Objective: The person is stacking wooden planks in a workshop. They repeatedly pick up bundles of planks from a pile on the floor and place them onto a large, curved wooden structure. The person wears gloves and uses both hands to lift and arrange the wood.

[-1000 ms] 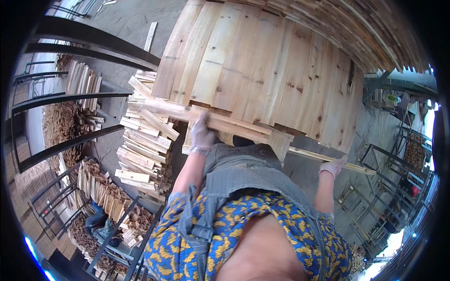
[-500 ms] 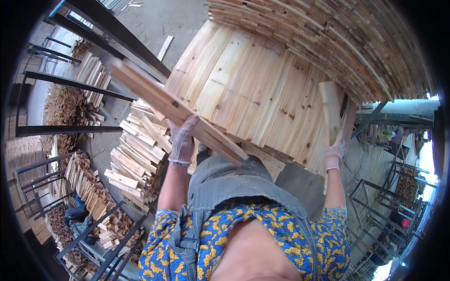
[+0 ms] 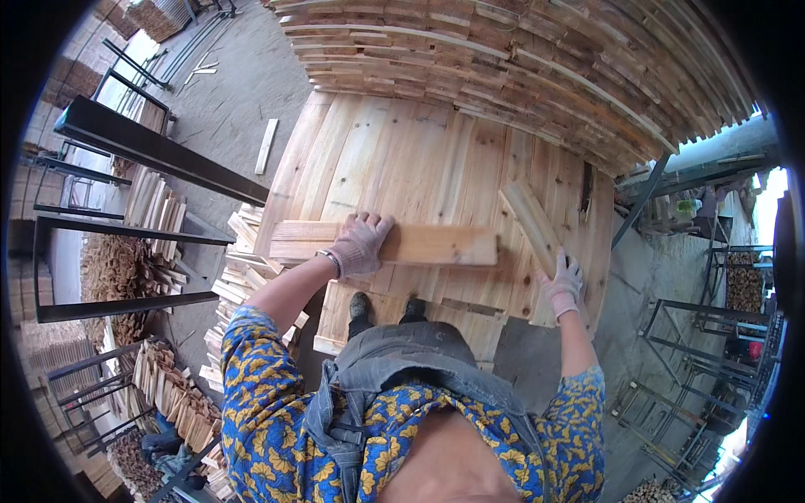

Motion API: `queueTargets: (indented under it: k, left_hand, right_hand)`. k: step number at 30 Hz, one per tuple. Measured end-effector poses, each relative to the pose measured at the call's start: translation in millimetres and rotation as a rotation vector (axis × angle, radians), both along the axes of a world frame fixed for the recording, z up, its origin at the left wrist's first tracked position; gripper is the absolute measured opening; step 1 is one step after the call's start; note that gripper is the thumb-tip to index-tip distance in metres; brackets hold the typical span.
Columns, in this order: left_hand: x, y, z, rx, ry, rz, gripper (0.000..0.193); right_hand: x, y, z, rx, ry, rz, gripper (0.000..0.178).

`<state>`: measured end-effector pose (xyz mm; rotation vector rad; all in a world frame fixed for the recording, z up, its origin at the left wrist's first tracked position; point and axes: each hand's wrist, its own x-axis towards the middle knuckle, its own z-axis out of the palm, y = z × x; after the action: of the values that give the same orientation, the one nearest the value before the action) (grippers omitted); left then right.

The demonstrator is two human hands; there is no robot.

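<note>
Plank [image 3: 436, 244] looks pale brown (lengthwise grain showing).

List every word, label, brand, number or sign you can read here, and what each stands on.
No readable text in view.
Long pale wooden board under the pale-gloved left hand: no lettering visible.
Narrow pale wooden slat at the pale-gloved right hand: none visible.
Distant mixed clutter at right: too small and blurred to tell.

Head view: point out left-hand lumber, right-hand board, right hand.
Left-hand lumber [image 3: 440, 245]: head view, exposed upper face.
Right-hand board [image 3: 532, 224]: head view, middle of face.
Right hand [image 3: 563, 290]: head view, gloved back.
</note>
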<state>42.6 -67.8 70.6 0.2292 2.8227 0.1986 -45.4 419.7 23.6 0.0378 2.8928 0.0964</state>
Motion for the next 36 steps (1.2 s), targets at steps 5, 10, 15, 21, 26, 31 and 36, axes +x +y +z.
queueTargets:
  k: [5, 10, 15, 21, 26, 31, 36]
  left_hand:
    - [-42, -13, 21, 0.086, -0.157, -0.056, 0.088]
    - [-145, -64, 44, -0.097, 0.158, -0.155, 0.085]
    - [-264, -108, -48, -0.173, 0.272, -0.071, 0.082]
    - [-307, -89, -36, -0.161, 0.021, -0.009, 0.079]
    - [-327, -90, -43, -0.236, -0.024, -0.128, 0.06]
    - [-340, -110, -54, -0.157, -0.111, -0.043, 0.048]
    - [-337, -110, -20, -0.318, -0.14, 0.074, 0.102]
  right_hand:
    - [9, 7, -5, -0.045, 0.026, -0.02, 0.092]
    - [6, 6, -10, -0.075, 0.023, -0.024, 0.093]
    - [7, 4, -8, -0.036, 0.028, -0.014, 0.093]
    - [2, -1, -2, -0.063, -0.044, -0.053, 0.098]
    - [-4, -7, 47, -0.16, -0.106, -0.04, 0.092]
    - [-113, -11, 83, 0.04, 0.003, 0.248, 0.084]
    - [-220, -50, 92, 0.123, -0.26, 0.359, 0.082]
